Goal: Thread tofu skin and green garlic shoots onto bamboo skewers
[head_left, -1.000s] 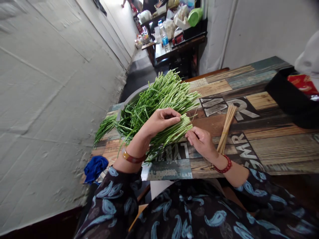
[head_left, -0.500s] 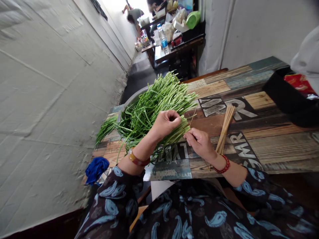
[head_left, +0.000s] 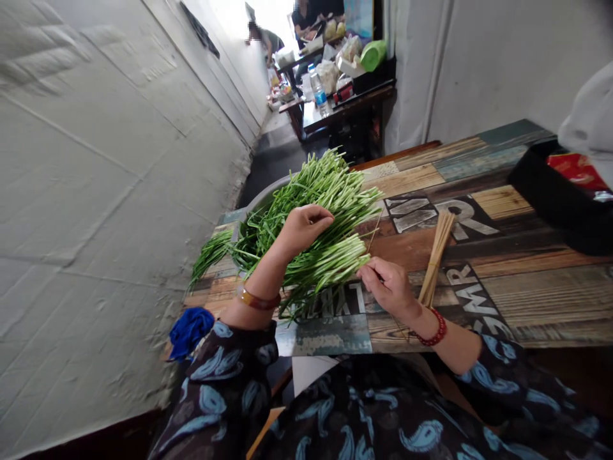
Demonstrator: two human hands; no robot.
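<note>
A big heap of garlic chives [head_left: 330, 191] fills a metal basin [head_left: 268, 191], pale stem ends pointing right. A smaller bunch of chives [head_left: 340, 259] lies in front with its cut ends evened up. My left hand [head_left: 306, 227] is above the heap, thumb and fingertips pinched together; whatever is between them is hidden. Beside the smaller bunch, my right hand [head_left: 387, 284] is closed, fingertips at the stem ends; I cannot make out what it pinches. A thin stick [head_left: 375, 231] leans by the stems. Right of that hand lies a bundle of bamboo skewers [head_left: 437, 255].
More chives [head_left: 211, 252] lie left of the basin. A blue cloth [head_left: 190, 332] is at the table's left end, near the wall. A black box [head_left: 550, 191] with a red packet [head_left: 577, 171] stands at right. Beyond, a second table holds a water bottle [head_left: 318, 92]; two people are farther back.
My left hand has lifted away from the stem ends, up and to the left, uncovering the front bunch. My right hand stays almost in place. The view has shifted slightly.
</note>
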